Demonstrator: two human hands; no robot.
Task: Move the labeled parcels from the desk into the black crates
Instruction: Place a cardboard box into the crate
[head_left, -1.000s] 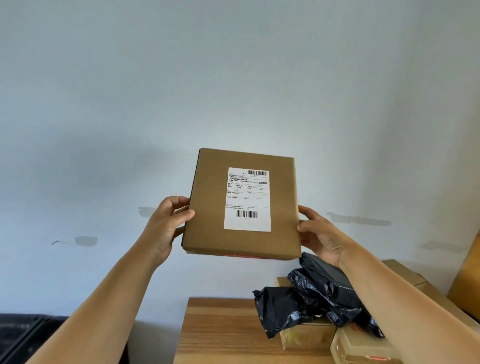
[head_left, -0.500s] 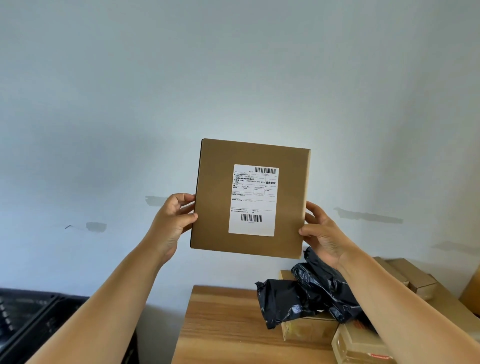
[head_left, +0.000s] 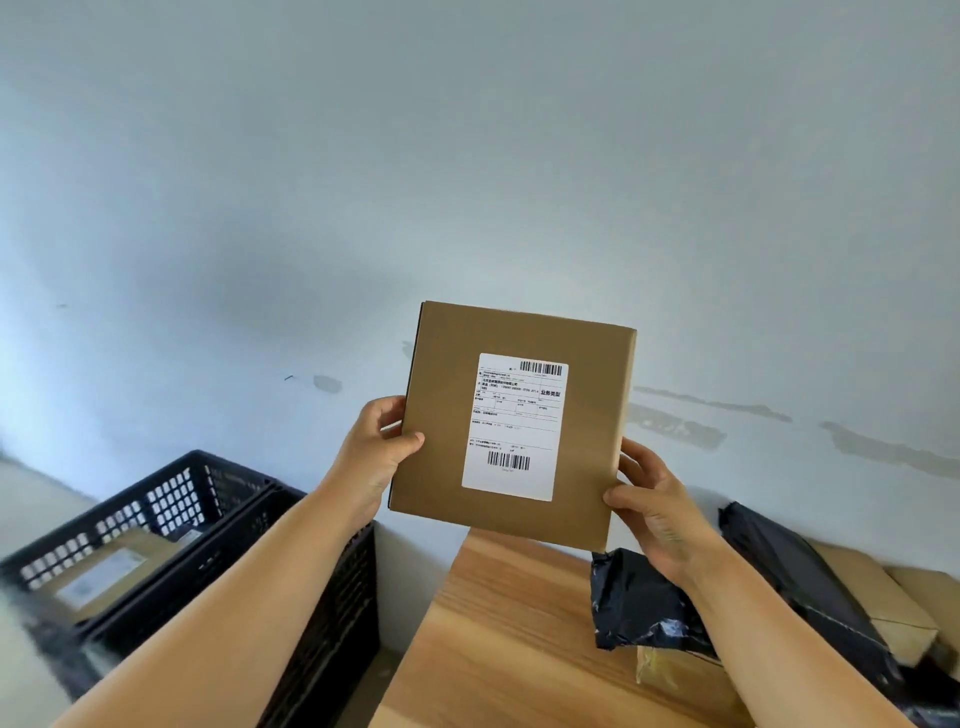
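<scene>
Head view: a labeled box held up between desk and crates.
The left hand (head_left: 375, 451) and right hand (head_left: 655, 512) each grip a side edge of the box (head_left: 511, 423), raised above the desk (head_left: 498, 639). Next it likely needs carrying left and lowering into a black crate (head_left: 171, 499).

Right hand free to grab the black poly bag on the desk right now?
Probably not: the right hand grips the labeled box along with the left hand. The black poly bag lies just below it, unobstructed.
</scene>
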